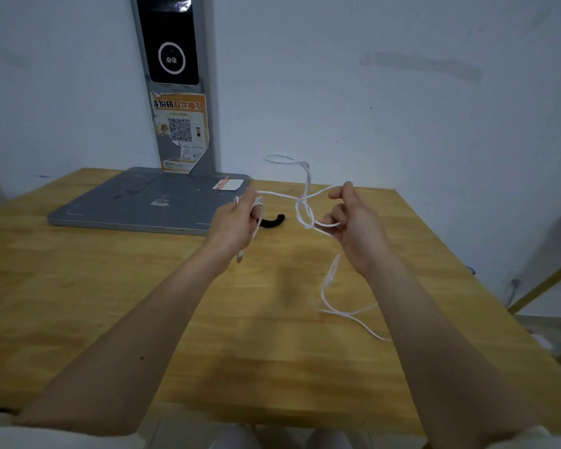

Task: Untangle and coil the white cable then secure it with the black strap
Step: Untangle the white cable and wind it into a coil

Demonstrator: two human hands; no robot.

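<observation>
While both hands are up over the middle of the desk [110, 303], the white cable [305, 212] is strung between them and it's very much a tangle; the left hand [237, 222] has its fingers curled round a few loops of it, with one plug end dangling below the wrist; the right hand [353, 218] is pinching a strand up top between thumb and forefinger while its lower fingers hook another bit, so both hands are grasping cable, neither one is loose. Between the hands the cable crosses itself in a knot-like twist; one loop sticks up above that, toward the far edge of the desk, and looks to be in the air rather than lying on anything; below the right hand a long tail drops down and trails across the wood toward the right edge, partly hidden behind the forearm.

The black strap [272, 221] is lying flat on the desk just past the left hand, curved, and nobody's touching it; part of it is hidden by the fingers. Just beside it, toward the far left corner, sits a grey flat base plate [136, 202] with an upright grey post [175, 76] carrying a dark screen and an orange QR sticker [180, 131]; a small white card [229, 184] lies on the plate's near right corner.
</observation>
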